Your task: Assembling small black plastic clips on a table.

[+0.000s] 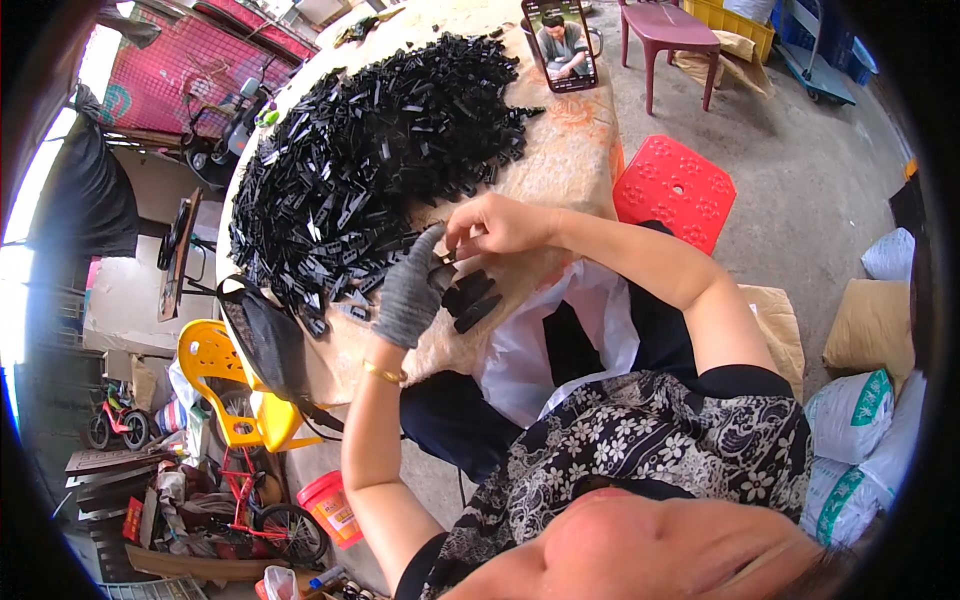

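Observation:
A large heap of small black plastic pieces (370, 150) covers much of the cloth-covered table (545, 185). My left hand (408, 290), in a grey knit glove, is closed at the near edge of the heap. Dark plastic shows at its fingertips. My bare right hand (495, 225) meets it there, thumb and fingers bent together in a pinch. What lies between the right fingers is mostly hidden. Just below the hands, several longer black pieces (472, 300) lie side by side near the table edge.
A phone (562, 45) stands at the table's far right. A black bag (262, 335) hangs by a yellow chair (235, 385) on the left. Right of the table are a red stool (678, 190) and a maroon chair (668, 30). White sacks (848, 415) line the right side.

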Available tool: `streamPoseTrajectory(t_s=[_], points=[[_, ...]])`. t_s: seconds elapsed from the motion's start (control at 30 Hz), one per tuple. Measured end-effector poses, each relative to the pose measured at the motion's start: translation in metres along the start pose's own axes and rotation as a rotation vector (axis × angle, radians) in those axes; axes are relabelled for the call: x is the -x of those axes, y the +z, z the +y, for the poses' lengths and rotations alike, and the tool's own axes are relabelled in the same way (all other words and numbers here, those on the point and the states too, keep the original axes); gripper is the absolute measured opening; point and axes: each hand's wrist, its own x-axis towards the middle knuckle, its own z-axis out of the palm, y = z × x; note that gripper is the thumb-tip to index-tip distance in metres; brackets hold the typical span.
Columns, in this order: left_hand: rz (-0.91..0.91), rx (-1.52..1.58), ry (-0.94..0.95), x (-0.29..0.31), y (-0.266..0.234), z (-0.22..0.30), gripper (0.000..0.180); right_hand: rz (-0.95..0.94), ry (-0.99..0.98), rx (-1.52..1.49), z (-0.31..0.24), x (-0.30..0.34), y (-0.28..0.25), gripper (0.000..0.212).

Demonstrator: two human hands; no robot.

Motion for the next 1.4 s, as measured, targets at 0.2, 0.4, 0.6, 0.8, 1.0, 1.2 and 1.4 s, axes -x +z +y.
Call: streamPoseTrajectory(t_s=[0.2,0.4,0.6,0.8,1.0,1.2,1.4], points=[[0.043,-0.058,0.143,0.009,-0.005,0.023,0.058,-0.224,0.236,-0.474,0.002,0.000,-0.008,0.029],[0.010,-0.368,0.335,0.011,-0.011,0.030,0.055,-0.234,0.273,-0.466,-0.007,-0.002,-0.008,0.024],[0.192,-0.233,0.289,0.014,-0.004,0.014,0.047,-0.092,0.141,-0.092,-0.013,-0.008,-0.003,0.019],[0.274,-0.147,0.120,0.028,-0.025,-0.004,0.027,-0.143,-0.086,0.454,-0.001,0.001,-0.010,0.023],[0.375,-0.187,-0.067,0.059,-0.035,-0.077,0.018,-0.038,-0.060,0.404,-0.001,-0.028,-0.014,0.016],[0.226,-0.210,-0.166,0.049,-0.024,-0.046,0.030,0.094,-0.048,0.721,0.013,-0.040,-0.001,0.019],[0.207,-0.587,-0.062,0.027,-0.002,-0.042,0.027,0.120,-0.168,0.888,0.024,-0.039,0.012,0.014]])
